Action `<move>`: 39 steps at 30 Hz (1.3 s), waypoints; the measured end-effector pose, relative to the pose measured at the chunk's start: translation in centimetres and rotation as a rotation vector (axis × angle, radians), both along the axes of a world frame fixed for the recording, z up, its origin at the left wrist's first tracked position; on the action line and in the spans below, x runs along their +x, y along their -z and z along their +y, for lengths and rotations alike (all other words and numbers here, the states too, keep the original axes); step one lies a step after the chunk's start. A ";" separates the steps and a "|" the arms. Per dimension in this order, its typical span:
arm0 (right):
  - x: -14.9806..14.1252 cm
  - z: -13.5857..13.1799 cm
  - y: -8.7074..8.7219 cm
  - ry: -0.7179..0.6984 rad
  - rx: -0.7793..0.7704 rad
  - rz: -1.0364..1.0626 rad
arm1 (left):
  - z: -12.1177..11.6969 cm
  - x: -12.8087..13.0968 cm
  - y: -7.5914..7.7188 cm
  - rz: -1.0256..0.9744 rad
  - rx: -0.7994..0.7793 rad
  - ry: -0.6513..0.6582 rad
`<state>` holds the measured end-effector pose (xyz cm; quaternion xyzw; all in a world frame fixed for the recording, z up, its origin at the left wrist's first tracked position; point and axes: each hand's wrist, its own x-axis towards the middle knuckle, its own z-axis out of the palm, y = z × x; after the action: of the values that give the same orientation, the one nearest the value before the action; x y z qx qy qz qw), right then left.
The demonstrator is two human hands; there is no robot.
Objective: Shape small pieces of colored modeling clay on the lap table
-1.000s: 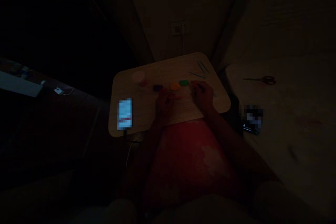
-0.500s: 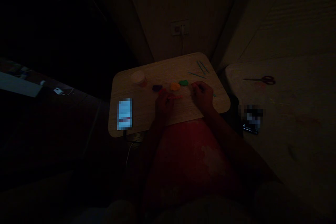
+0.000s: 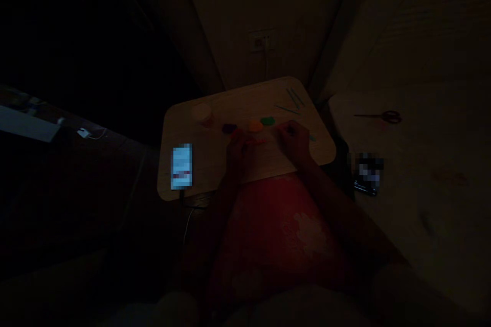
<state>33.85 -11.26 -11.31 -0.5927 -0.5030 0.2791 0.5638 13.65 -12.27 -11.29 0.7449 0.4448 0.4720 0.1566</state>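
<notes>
The scene is very dark. My left hand (image 3: pixel 238 152) rests over the near middle of a small wooden-topped table, its fingers closed on one end of a thin reddish strip (image 3: pixel 257 141) that looks like clay. Right of it, my right hand (image 3: pixel 296 142) is curled with fingertips pinched together; whatever lies between them is too dark to make out. Beyond the hands sit soft-looking lumps: dark purple (image 3: pixel 229 128), orange (image 3: pixel 255 126) and green (image 3: pixel 267 121). Partly behind my left hand is a red lump (image 3: pixel 238 133).
On the table (image 3: pixel 215 163) are a lidded tub (image 3: pixel 202 113), a lit phone (image 3: pixel 181 167) with a cable, and several thin bluish-green sticks (image 3: pixel 287 109). Scissors (image 3: pixel 378 116) and a blurred dark object (image 3: pixel 367 179) lie on the pale surface at right. A wall socket (image 3: pixel 262 40) is behind.
My right hand has shifted slightly left, its fingers curling more. The left hand stays nearly in place with the reddish strip. The picture has become darker.
</notes>
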 end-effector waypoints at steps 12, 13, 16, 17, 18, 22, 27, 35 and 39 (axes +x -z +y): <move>0.3 -0.1 0.4 -0.084 0.010 -0.020 | 0.0 0.0 -0.1 0.004 0.019 0.018; 0.4 -0.1 0.5 -0.097 0.008 -0.020 | 0.0 0.0 -0.2 0.008 0.011 0.016; 0.5 0.0 0.7 -0.082 0.013 -0.017 | 0.0 0.0 -0.2 0.005 0.015 0.006; 0.5 0.0 0.8 -0.073 0.021 -0.028 | 0.0 0.0 -0.2 0.000 0.024 0.008; 0.5 0.1 0.8 -0.066 0.035 -0.046 | 0.0 0.1 -0.2 -0.005 0.033 0.011; 0.6 0.0 0.7 -0.071 0.104 -0.101 | 0.0 0.1 -0.2 -0.002 0.029 0.006; 0.5 -0.1 0.6 -0.088 0.096 -0.074 | 0.0 0.0 -0.2 -0.005 0.024 0.003; -0.2 0.2 1.1 -0.121 -0.031 0.226 | 0.0 0.1 -0.3 0.023 -0.003 0.000; -0.2 -0.2 0.4 -0.144 -0.068 0.177 | -0.1 0.1 -0.3 0.007 0.017 0.013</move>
<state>33.66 -11.43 -11.69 -0.5468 -0.4829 0.3870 0.5639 13.78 -12.36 -10.96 0.7506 0.4367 0.4721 0.1518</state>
